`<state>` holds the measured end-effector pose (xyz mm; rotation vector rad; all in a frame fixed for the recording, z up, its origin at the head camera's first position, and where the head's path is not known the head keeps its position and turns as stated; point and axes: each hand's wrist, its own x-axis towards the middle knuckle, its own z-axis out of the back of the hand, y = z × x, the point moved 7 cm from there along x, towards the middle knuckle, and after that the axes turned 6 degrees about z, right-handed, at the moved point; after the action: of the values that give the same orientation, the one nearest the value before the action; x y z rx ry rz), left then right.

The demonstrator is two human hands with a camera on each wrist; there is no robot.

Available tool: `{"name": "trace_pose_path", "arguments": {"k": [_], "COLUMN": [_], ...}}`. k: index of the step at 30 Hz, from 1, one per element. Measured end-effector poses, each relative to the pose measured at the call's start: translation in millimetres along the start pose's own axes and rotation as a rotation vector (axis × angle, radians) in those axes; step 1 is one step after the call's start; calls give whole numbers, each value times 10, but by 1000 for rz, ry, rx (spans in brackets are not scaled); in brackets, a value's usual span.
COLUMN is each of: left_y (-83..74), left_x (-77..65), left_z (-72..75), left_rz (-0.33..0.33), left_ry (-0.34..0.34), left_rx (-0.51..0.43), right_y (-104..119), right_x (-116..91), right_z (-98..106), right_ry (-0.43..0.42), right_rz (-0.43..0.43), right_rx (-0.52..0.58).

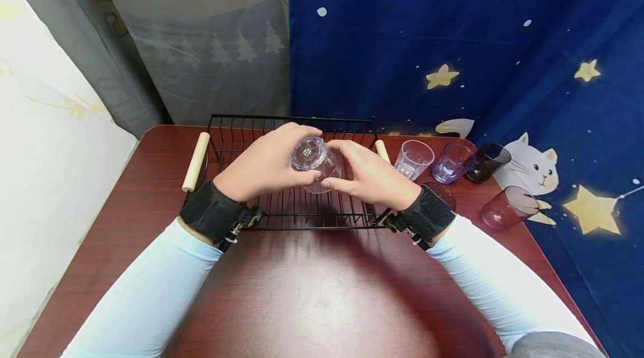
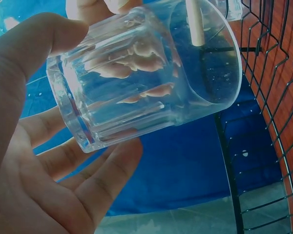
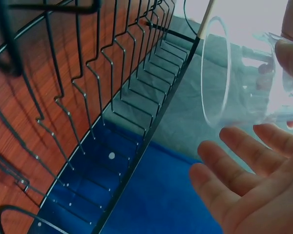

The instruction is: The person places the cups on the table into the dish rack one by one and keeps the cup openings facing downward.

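Reddish-brown wooden table [image 1: 322, 296] bears one black wire dish rack [image 1: 294, 218] with five tumblers standing far right – above the rack, left hand [image 1: 266, 165] and right hand [image 1: 369, 176] curl fingers round one clear faceted glass tumbler [image 1: 313, 161], tilted – it could slip onto the wires.

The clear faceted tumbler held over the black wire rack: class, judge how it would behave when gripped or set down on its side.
The clear faceted tumbler looks rigid, keeping its shape in both hands. Its glossy walls probably feel slippery, though the facets may help grip. Empty, it is likely light; lying sideways, its round rim could let it roll.
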<state>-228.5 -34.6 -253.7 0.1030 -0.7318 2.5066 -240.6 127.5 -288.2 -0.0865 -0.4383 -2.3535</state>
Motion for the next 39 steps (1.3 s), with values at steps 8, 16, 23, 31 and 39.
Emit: {"name": "trace_pose_path", "arguments": {"k": [8,16,23,31,39], "left_y": [182,463,649,800,871], "left_x": [113,230,318,403,458], "left_z": [33,-30,-77,-168,-264], "left_rz": [92,213,287,328,331], "left_ry": [16,50,67,99,119], "left_rx": [58,52,75,69,88], "right_y": [-186,-386,-469,-511,-531], "right_x": [-83,-227,-304,-364,-389], "right_z": [43,63,72,50,29], "right_ry": [-8,9,21,27,35], "right_rz": [-3,-95,-101,-106,-103], "right_rx": [57,91,72,66,63]}}
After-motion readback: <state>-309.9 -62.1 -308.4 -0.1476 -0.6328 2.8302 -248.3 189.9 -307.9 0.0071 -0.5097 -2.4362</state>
